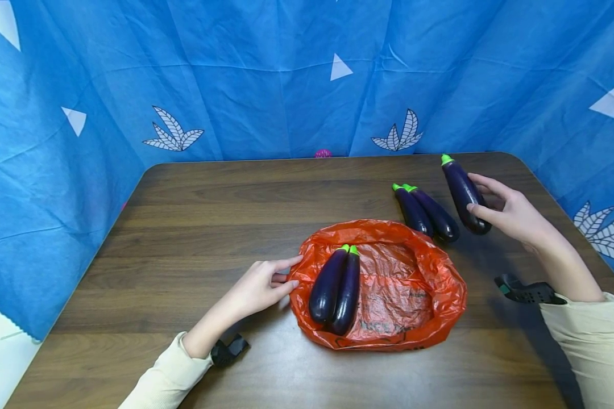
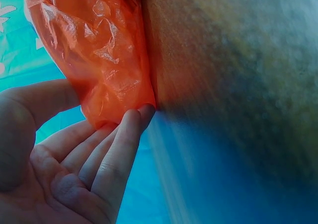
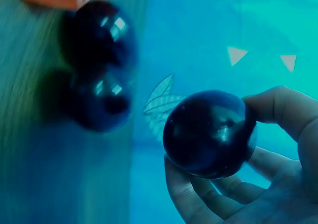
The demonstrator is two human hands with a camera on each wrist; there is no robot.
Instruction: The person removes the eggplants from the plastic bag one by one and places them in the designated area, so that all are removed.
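Observation:
A red plastic bag [image 1: 442, 272] lies spread with its mouth rolled back into a ring. Two eggplants [image 1: 336, 289] rest side by side in its left part. At the bag's left rim, my left hand [image 1: 261, 284] holds the plastic between thumb and fingers; the left wrist view shows the fingertips [image 2: 130, 118] against the film. My right hand [image 1: 514, 213] grips another dark purple eggplant [image 1: 463, 196] around its thick lower part, the green stem pointing away. In the right wrist view this eggplant [image 3: 206, 134] shows its round end, raised above the table.
Two more eggplants [image 1: 430, 213] lie together just behind the bag's right rim, left of the held one. Everything sits on a brown wooden table [image 1: 210, 227]. A blue patterned cloth [image 1: 266, 85] hangs behind and along the sides. Black wrist straps [image 1: 529, 291] circle the forearms.

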